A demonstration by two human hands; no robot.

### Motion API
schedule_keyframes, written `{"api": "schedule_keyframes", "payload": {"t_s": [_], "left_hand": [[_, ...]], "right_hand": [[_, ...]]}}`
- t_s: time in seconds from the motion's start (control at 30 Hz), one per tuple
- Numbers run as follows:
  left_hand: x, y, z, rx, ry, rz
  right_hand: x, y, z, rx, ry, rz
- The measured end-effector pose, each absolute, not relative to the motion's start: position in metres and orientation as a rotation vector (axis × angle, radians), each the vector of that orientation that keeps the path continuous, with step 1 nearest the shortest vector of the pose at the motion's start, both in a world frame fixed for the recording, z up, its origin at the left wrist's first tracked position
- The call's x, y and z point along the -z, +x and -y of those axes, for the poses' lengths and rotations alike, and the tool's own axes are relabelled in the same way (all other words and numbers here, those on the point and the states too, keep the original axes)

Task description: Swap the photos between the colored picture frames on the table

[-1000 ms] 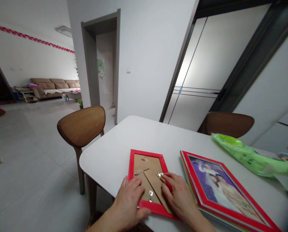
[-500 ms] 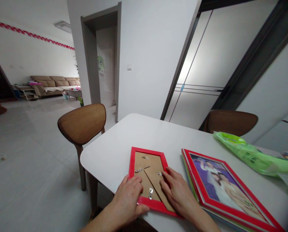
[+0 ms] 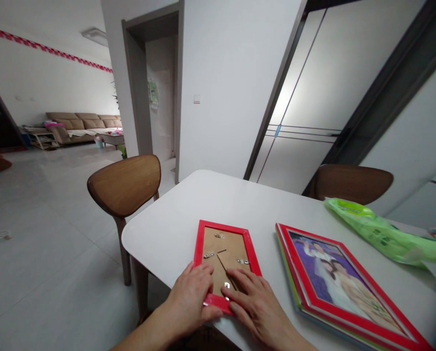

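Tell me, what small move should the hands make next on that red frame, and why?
Probably swivel the bottom clip aside with the right hand while the left hand steadies the frame. The frame lies face down, backing up. The right hand rests right beside that clip, and the left hand presses on the lower left rim.

Red frame [image 3: 254,253] with brown backing, white table [image 3: 174,219], green bag [image 3: 386,239].

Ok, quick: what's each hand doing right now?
Left hand: open, flat on the left edge of the small red frame, holding nothing.
Right hand: open, fingers flat on the frame's brown backing board.
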State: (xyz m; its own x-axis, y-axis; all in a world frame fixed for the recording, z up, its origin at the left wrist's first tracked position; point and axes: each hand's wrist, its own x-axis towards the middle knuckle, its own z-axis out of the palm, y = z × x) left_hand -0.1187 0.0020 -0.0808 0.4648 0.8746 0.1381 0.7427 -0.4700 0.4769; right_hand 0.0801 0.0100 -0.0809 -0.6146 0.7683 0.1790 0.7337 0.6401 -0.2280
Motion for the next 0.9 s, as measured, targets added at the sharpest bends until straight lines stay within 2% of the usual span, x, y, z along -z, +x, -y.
{"api": "schedule_keyframes", "payload": {"t_s": [0.3,0.7,0.9], "left_hand": [[0.081,-0.121,-0.002,-0.549,2.321,-1.359],[0.086,-0.125,-0.004,-0.609,2.348,-1.320],[0.081,-0.126,-0.004,-0.650,2.322,-1.302]], "right_hand": [[0.074,0.052,-0.024,-0.419,-1.458,2.363],[0.076,0.061,-0.015,-0.333,-1.267,2.504],[0.075,0.042,-0.038,-0.344,-1.352,2.287]]}}
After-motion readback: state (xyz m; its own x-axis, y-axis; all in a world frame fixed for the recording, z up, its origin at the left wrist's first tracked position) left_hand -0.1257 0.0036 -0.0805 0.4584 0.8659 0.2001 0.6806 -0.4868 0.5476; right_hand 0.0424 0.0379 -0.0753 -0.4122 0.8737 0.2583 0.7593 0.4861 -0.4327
